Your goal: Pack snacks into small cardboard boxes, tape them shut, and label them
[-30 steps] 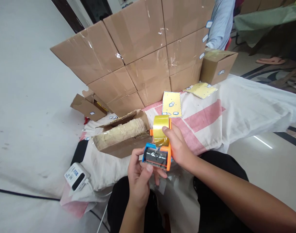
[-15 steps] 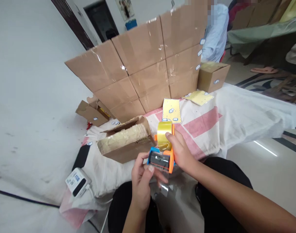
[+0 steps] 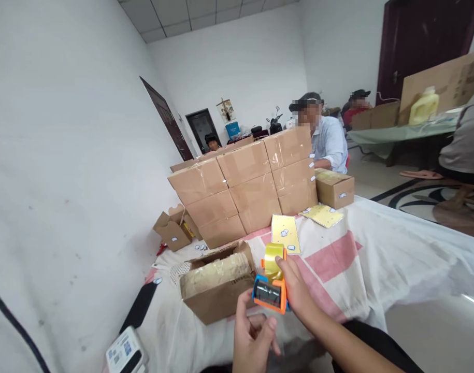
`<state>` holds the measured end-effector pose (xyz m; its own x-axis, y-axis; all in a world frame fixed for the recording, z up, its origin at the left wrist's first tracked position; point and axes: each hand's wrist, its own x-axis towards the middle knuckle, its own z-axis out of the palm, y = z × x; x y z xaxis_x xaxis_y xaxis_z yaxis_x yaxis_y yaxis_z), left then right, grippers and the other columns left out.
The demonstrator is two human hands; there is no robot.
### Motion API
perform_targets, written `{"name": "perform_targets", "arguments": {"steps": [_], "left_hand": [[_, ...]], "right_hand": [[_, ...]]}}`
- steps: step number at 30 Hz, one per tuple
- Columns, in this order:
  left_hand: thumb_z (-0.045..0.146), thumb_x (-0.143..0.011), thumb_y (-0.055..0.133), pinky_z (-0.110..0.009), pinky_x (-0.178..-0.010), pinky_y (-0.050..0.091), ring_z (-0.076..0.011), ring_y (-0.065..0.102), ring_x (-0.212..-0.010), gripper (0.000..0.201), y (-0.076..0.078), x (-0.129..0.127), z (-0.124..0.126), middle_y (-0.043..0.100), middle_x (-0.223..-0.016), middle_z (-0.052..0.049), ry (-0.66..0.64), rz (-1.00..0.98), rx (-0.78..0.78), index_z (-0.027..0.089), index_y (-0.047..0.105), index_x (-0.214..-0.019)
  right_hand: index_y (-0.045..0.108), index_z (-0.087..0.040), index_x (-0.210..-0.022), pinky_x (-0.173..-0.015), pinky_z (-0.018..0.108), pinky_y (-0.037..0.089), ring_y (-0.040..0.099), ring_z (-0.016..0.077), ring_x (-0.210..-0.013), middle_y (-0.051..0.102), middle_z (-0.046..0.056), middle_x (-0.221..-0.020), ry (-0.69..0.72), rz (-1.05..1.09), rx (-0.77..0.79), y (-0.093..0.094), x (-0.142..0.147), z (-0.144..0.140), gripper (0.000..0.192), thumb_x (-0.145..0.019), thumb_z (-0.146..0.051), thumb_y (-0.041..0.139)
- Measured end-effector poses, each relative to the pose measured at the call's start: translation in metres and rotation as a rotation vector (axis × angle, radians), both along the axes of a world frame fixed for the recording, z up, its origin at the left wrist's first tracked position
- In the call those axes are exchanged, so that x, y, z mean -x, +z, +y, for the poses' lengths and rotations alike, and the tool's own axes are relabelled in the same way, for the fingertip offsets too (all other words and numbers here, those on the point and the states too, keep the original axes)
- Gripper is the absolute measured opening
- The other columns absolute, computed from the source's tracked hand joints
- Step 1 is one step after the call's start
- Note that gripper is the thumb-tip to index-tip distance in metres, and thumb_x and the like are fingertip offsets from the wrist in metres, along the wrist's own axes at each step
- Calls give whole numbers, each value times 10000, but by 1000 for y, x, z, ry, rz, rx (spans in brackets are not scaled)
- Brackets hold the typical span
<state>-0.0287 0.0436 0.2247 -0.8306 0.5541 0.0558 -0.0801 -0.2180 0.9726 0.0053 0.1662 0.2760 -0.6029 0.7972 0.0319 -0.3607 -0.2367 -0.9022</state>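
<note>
My right hand [image 3: 297, 292] grips an orange and blue tape dispenser [image 3: 270, 293] that carries a yellowish tape roll [image 3: 273, 256]. My left hand [image 3: 254, 339] is just below the dispenser's front end, fingers pinched together on what looks like the clear tape end; the strip itself is hard to make out. To the left of the dispenser, an open cardboard box [image 3: 217, 285] with a wrapped bundle inside sits on the white and pink cloth [image 3: 376, 259].
A wall of taped cardboard boxes [image 3: 244, 186] stands behind, with a single box [image 3: 335, 189] at its right. Yellow sticker sheets [image 3: 285, 233] lie on the cloth. A small white device [image 3: 126, 355] is at lower left. Other people sit beyond the boxes.
The view has tilted up, so the room and the people behind the boxes are in sight. Both hands and the dispenser sit lower in the picture. My left hand has slipped below the dispenser.
</note>
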Motion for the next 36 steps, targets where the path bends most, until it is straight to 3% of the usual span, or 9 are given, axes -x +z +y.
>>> {"name": "perform_targets", "arguments": {"steps": [6, 11, 15, 21, 27, 32, 36], "left_hand": [[592, -728, 779, -179, -436, 335, -77, 397, -370, 738, -1, -4, 1, 489, -428, 81, -6, 107, 22, 176, 507, -1273], [571, -760, 745, -179, -442, 322, -82, 426, -420, 701, 16, -4, -5, 542, -503, 46, -113, 122, 144, 150, 555, -1288], [566, -722, 751, -187, -388, 241, -76, 376, -390, 702, 29, -2, -10, 544, -506, 30, -208, 109, 272, 102, 626, -1234], [595, -752, 685, -207, -380, 181, -54, 293, -341, 514, 37, -11, -23, 517, -446, 15, -296, 228, 354, 99, 728, -881], [586, -793, 656, -212, -408, 177, -72, 295, -335, 523, 32, -21, -40, 469, -374, 37, -347, 223, 361, 108, 745, -986], [555, -739, 719, -220, -443, 212, -66, 318, -375, 434, 20, -3, -24, 398, -405, 51, -318, 183, 277, 122, 746, -746], [548, -800, 676, -225, -492, 281, -83, 334, -417, 430, 8, 11, -14, 339, -373, 63, -265, 200, 291, 130, 752, -738]], "right_hand": [[635, -195, -927, -701, 340, 518, 651, 243, -776, 705, 50, -853, 19, 76, -117, -16, 6, 21, 340, -826, -519, 622], [619, -178, -960, -694, 340, 499, 615, 218, -740, 678, 53, -840, -53, 94, -333, -30, 7, 57, 363, -860, -524, 576], [605, -190, -886, -680, 338, 485, 588, 213, -731, 653, 54, -822, -158, 80, -525, -30, -1, 67, 328, -849, -514, 572], [604, -197, -927, -669, 346, 507, 598, 213, -717, 650, 49, -823, -203, 117, -476, -26, -19, 62, 328, -872, -513, 540], [604, -188, -1048, -831, 366, 535, 642, 237, -910, 686, 78, -1001, -301, 180, -428, -14, -34, 59, 362, -876, -498, 532], [612, -181, -1057, -882, 374, 530, 654, 250, -974, 697, 88, -1057, -226, 107, -414, -7, -33, 53, 361, -893, -488, 521], [629, -201, -1058, -964, 415, 512, 637, 276, -1075, 696, 81, -1066, -291, 51, -470, -14, -35, 64, 367, -876, -508, 546]]}}
